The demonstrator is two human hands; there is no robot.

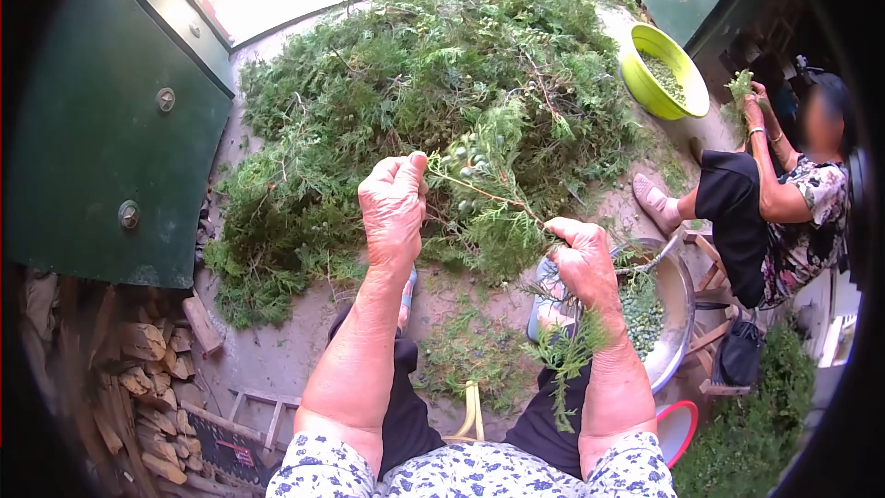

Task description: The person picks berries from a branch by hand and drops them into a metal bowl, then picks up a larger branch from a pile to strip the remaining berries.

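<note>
My right hand (583,256) is closed around the stem of a leafy evergreen branch (498,189), and part of its foliage hangs below the wrist. Toward the other end of this branch, my left hand (396,203) pinches a thin twig between thumb and fingers. Round bluish-green berries (470,161) cluster on the branch just right of my left hand. Beside my right forearm stands a metal basin (680,314) with many green berries (641,318) inside. A large heap of cut evergreen branches (369,101) spreads over the ground beyond my hands.
A yellow-green basin (693,83) with small green pieces stands at the back right. Near it a seated person (774,184) holds a sprig. Green doors (101,129) flank the opening. Split firewood (152,387) is stacked lower left. A red-rimmed container (687,429) sits lower right.
</note>
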